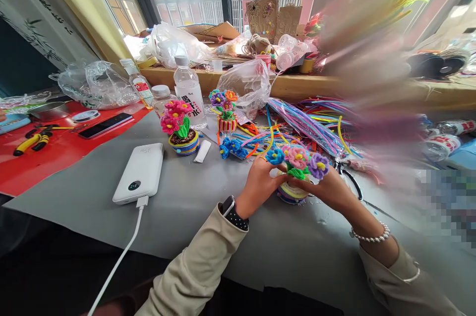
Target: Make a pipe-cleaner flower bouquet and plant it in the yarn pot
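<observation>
Between my two hands is a small pot (pixel 292 195) wrapped in coloured bands, with pipe-cleaner flowers (pixel 297 157) in blue, pink and purple and green leaves above it. My left hand (pixel 260 182) is closed on the pot's left side, its thumb at the rim. From the right, my right hand (pixel 330 188) grips the same pot, thumb also at the rim. The pot stands on or just over the grey table; I cannot tell which. Just beyond my left hand lie loose blue pipe-cleaner flowers (pixel 233 148).
A pot of pink flowers (pixel 177 120) and a striped flower pot (pixel 226 122) stand behind. A water bottle (pixel 188 90) and pipe-cleaner bundles (pixel 308 122) are farther back. A white power bank (pixel 139 172), phone (pixel 106 125) and yellow-handled pliers (pixel 33 141) lie left. The right side is smeared.
</observation>
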Available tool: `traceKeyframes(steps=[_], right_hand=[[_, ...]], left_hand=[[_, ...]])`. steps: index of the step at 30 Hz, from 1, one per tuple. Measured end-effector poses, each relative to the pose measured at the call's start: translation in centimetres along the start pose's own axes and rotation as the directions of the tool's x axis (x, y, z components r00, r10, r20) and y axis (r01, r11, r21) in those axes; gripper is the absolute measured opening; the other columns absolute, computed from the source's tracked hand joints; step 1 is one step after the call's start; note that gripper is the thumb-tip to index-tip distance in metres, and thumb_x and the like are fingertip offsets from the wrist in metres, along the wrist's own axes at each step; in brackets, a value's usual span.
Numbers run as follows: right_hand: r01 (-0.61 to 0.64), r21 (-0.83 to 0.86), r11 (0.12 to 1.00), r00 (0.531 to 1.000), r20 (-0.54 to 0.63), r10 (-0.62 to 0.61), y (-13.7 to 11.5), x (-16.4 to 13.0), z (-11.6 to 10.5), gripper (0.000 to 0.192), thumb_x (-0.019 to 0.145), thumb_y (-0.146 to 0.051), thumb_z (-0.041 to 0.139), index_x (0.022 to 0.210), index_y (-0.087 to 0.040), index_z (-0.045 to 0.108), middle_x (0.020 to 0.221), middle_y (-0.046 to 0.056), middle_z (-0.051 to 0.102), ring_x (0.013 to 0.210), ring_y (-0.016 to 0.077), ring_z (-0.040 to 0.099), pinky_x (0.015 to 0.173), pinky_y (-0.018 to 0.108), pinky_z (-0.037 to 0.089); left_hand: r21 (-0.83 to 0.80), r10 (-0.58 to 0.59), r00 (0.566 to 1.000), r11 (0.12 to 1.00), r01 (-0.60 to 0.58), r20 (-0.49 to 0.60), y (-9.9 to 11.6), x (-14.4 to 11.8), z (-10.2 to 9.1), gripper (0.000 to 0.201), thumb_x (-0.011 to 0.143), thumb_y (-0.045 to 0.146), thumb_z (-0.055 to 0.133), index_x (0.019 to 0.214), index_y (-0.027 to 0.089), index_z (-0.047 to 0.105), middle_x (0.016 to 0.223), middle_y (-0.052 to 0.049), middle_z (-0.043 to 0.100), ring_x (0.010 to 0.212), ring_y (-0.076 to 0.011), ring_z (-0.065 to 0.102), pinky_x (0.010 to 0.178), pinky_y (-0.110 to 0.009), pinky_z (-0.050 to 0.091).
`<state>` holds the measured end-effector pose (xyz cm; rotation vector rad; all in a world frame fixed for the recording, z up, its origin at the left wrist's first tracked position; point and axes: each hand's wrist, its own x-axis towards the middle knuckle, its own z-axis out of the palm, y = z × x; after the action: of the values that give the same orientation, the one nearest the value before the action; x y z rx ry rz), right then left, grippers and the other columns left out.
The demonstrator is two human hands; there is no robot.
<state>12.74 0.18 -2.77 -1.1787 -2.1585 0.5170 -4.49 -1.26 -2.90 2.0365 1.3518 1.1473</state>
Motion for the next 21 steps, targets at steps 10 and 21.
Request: traceKeyframes(steps=[10, 21], right_hand=[[-0.075, -0.009, 0.997, 0.997, 0.024, 0.075, 0.1, 0.1, -0.5, 0.021, 0.068, -0.039, 0.062, 0.079, -0.022, 0.068, 0.105, 0.008, 0.057, 0.104, 0.0293, 0.049, 0.087, 0.045, 0.040], [-0.172, 0.446, 0.878, 0.925, 0.380, -0.013, 2.5, 2.1, -2.1, 0.036, 0.068, -0.044, 0.061, 0.096, -0.022, 0.066, 0.091, 0.005, 0.067, 0.090, 0.0256, 0.060, 0.081, 0.041, 0.047]], left_hand=[[-0.012, -0.012, 0.999, 1.000, 0.012, 0.031, -0.3, 0.2, 0.1, 0.015, 0.073, 0.030, 0.058, 0.072, 0.018, 0.066, 0.080, -0.004, 0.060, 0.080, -0.0152, 0.054, 0.074, -0.027, 0.041], [-0.027, 0.009, 0.992, 1.000, -0.006, 0.125, -0.9, 0.9, -0.2, 0.012, 0.068, 0.023, 0.063, 0.078, 0.022, 0.070, 0.090, -0.004, 0.063, 0.089, -0.0179, 0.055, 0.083, -0.031, 0.041]])
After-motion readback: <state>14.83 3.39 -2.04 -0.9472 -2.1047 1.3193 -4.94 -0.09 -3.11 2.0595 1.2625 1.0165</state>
